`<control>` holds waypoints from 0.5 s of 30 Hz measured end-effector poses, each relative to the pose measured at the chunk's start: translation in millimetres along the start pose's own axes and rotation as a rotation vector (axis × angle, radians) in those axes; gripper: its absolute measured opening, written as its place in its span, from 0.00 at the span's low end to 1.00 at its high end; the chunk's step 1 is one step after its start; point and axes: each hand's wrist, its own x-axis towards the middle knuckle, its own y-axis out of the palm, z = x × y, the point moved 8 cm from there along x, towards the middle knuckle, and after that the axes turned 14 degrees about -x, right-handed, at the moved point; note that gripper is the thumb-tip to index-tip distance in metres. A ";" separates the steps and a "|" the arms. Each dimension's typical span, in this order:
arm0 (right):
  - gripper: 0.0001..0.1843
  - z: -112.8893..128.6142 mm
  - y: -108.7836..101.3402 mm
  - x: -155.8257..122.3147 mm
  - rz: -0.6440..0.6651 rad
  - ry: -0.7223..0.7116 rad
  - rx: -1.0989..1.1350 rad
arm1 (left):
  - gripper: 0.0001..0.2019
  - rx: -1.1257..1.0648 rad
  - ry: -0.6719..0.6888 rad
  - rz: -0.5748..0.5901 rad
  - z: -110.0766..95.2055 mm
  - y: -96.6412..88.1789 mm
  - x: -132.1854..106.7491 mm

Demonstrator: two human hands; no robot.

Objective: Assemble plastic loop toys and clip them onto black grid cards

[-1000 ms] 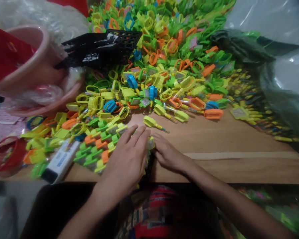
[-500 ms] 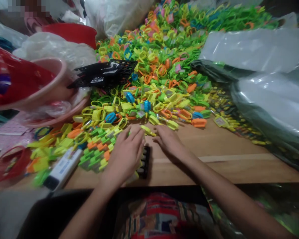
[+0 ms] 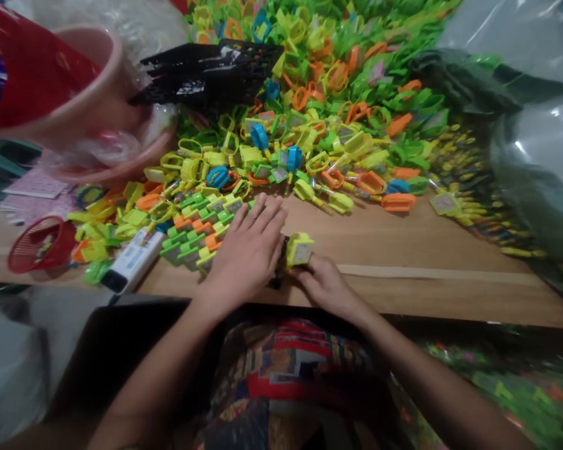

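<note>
A yellow plastic piece [image 3: 301, 249] is pinched in my right hand [image 3: 326, 284], over the desk [image 3: 394, 244]. My left hand [image 3: 246, 253], flat with fingers slightly parted, partly covers neat rows of pieces [image 3: 201, 225]; dragging it sideways could knock them askew.

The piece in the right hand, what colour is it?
The piece is yellow with a greyish face; see the head view.

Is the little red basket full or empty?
Neither: a few small things lie inside the red basket, and its bare wall shows around them.
</note>
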 end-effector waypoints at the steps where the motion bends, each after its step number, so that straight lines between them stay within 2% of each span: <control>1: 0.08 1.1 5.7 -1.7 0.018 -0.011 -0.003 | 0.25 -0.001 0.004 -0.002 -0.1 -0.1 0.1; 3: 0.08 3.7 12.4 -4.7 0.027 -0.066 -0.042 | 0.25 -0.003 0.007 -0.003 0.0 -0.3 0.2; 6: 0.11 9.8 15.0 -10.7 -0.039 -0.215 -0.169 | 0.25 -0.012 0.000 0.000 0.9 -1.7 -0.2; 10: 0.21 22.0 24.4 -20.2 -0.075 -0.414 -0.255 | 0.28 -0.060 0.024 0.061 -0.8 -4.4 -3.2; 13: 0.26 28.4 28.6 -16.5 0.034 -0.432 -0.308 | 0.35 -0.078 0.083 0.102 -5.2 -5.7 -7.2; 15: 0.20 27.8 22.0 -5.3 0.149 -0.370 -0.338 | 0.36 -0.055 0.090 0.081 -5.0 -6.1 -8.4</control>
